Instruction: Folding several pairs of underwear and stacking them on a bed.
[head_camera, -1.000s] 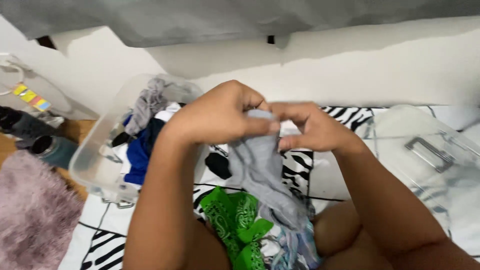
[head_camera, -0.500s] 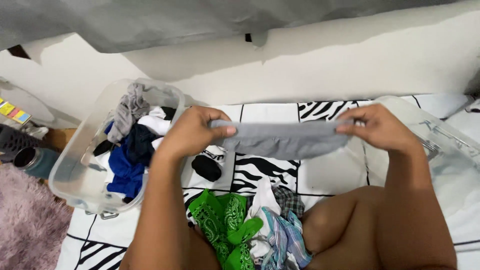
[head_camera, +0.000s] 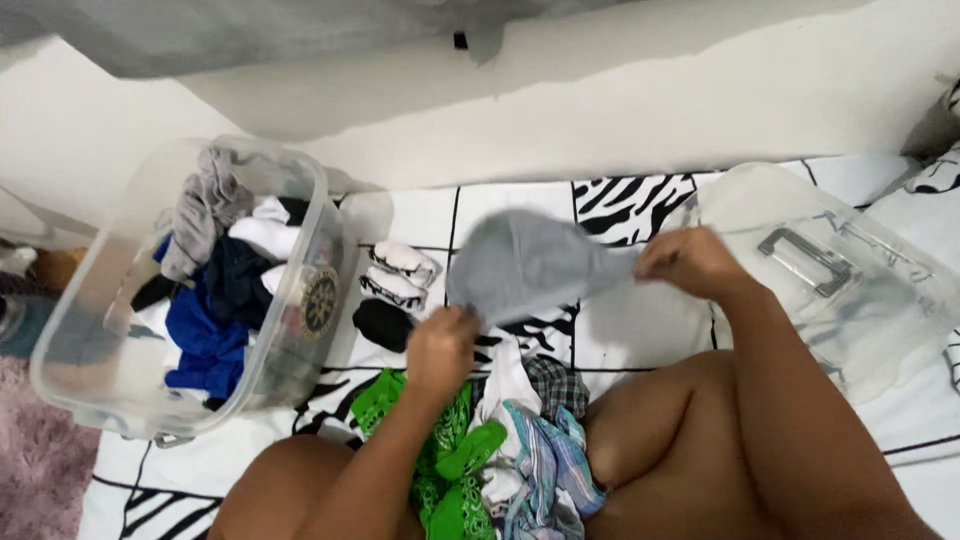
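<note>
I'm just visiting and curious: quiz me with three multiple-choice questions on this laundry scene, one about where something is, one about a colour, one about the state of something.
1. Where does the clear plastic bin of clothes stand?
A. to the person's left
B. to the person's right
C. on the person's lap

2. What colour is the garment held between both hands?
A. red
B. grey
C. yellow

3. How is the clear lid?
A. snapped onto the bin
B. leaning upright on the wall
C. off the bin, lying flat on the bedding

Answers:
1 A: the bin sits at the left edge of the view, beside the left hand.
2 B: the cloth stretched from the left hand to the right hand is plain grey.
3 C: the lid lies by itself at the right, and the bin is open.
</note>
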